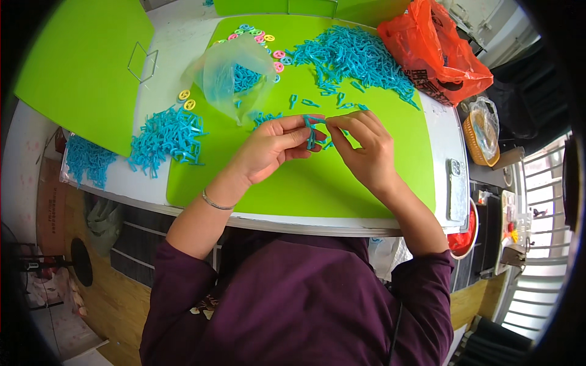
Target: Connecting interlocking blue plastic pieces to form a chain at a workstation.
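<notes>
With the clock centred on the middle of the view and twelve at the desk's (329, 228) far side, the small turquoise links (311, 135) sat just past twelve, raised between the two hands above the green mat (293, 192). The left hand (274, 145), palm turned partly up, had a narrow grip, its thumb and fingers closed around the links. The right hand (364, 149) came in from the three o'clock side, its grip narrowed to a pinch of thumb and forefinger at the right end of the same links. They looked like moulded plastic: probably very light, fairly stiff with a little spring, smooth enough to slip, and liable to whiten or snap at their thin necks if bent hard. The thicker end of each link would likely give the surest hold, pinched by the fingertips, while the slim prongs offered less. A large turquoise heap (351, 58) spread at one o'clock, with loose pieces (309, 103) nearer the hands; a smaller pile (165, 137) lay at ten. A translucent bag (221, 88) stood at eleven, more turquoise pieces showing in it, and a red bag (430, 58) rested between one and two.
</notes>
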A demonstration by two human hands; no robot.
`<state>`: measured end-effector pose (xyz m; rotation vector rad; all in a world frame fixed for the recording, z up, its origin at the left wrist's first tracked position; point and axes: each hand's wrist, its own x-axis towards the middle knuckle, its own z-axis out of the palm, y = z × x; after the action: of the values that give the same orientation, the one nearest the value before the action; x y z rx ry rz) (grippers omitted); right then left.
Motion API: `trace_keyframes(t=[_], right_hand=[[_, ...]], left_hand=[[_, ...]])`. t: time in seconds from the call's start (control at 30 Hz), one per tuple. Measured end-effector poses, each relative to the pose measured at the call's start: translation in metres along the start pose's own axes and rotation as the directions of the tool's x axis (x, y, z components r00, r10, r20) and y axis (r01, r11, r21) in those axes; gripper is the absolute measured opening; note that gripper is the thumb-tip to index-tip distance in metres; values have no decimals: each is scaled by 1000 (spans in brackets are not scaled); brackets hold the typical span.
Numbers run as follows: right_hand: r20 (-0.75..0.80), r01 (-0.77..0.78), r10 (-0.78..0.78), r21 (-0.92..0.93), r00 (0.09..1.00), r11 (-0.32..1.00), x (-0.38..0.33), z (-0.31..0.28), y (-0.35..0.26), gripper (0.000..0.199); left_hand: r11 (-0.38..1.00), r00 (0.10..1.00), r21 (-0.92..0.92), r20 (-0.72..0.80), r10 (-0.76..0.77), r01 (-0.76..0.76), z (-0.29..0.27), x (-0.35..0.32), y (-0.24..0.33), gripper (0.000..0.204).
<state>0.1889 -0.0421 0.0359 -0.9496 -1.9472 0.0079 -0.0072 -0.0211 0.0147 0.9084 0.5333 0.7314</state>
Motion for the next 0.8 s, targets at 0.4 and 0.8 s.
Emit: trace_keyframes(t=[0.4,0.8], right_hand=[[10,-27,27,-3,1000,1000,0,-4,-8,9],[373,-633,523,581,766,512,5,6,2,12]], left_hand=[[871,975,456,-29,218,-182,8,-1,-5,28],[866,913,367,-93,398,-340,9,2,-4,24]])
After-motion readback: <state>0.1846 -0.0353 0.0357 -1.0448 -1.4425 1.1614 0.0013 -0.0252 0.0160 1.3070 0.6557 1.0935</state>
